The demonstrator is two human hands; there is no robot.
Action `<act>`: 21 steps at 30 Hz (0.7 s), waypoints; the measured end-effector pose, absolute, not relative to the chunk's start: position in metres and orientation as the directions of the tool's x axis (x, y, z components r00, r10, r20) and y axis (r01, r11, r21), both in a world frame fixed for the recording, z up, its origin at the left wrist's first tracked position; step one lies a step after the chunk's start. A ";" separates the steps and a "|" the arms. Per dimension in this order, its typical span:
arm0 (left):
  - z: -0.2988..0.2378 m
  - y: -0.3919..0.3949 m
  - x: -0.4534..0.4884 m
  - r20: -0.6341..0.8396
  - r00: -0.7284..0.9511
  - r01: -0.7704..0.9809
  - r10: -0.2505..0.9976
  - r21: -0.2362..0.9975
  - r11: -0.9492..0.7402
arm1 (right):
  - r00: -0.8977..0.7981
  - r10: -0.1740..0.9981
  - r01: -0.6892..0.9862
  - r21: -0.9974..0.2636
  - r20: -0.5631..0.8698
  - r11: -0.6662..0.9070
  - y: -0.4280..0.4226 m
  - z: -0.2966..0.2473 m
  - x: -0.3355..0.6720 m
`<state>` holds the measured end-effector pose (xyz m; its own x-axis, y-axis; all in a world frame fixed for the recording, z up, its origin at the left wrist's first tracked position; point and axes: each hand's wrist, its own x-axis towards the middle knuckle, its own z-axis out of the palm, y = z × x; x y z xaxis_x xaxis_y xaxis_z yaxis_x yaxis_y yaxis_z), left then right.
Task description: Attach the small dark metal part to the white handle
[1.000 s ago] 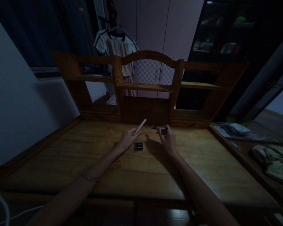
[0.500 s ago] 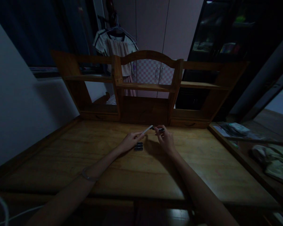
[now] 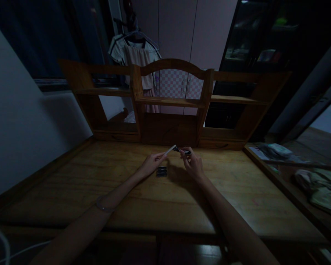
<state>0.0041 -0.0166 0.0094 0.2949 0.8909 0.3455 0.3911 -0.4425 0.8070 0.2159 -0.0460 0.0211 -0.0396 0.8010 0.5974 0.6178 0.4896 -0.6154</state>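
Observation:
Over the desk, my left hand (image 3: 151, 165) is closed on a slim white stick (image 3: 170, 149) that slants up to the right. My right hand (image 3: 193, 165) pinches a dark, shiny-handled razor (image 3: 187, 152) between thumb and fingers. The razor's dark head points left and meets, or nearly meets, the far tip of the white stick; I cannot tell whether they touch. On the desk just right of and below my left hand lies a small black case (image 3: 162, 172) with several dark bars in a row, perhaps blade cartridges. Dim light hides finer detail.
The wooden desk (image 3: 121, 217) carries a shelf unit (image 3: 171, 105) along its back edge. To the right, a lower surface holds plastic-wrapped items (image 3: 276, 150) and crumpled cloth (image 3: 322, 189). A white cable (image 3: 30, 247) hangs at the lower left. Clothes (image 3: 139, 55) hang behind the shelf.
The razor's head and the white stick's tip have shifted slightly left, and the razor has tilted a little. My left hand has drawn back slightly, uncovering more of the black case.

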 end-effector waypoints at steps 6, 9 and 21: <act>0.009 -0.015 0.001 0.359 0.319 0.349 0.877 0.816 -0.461 | -0.054 0.793 0.614 -0.606 0.607 0.506 -0.045 0.020 0.216; 0.009 -0.015 0.002 0.351 0.349 0.354 0.869 0.809 -0.469 | -0.058 0.790 0.629 -0.593 0.610 0.504 -0.044 0.019 0.216; 0.003 -0.011 0.000 0.338 0.310 0.419 0.889 0.790 -0.447 | -0.066 0.761 0.625 -0.567 0.646 0.536 -0.044 0.018 0.217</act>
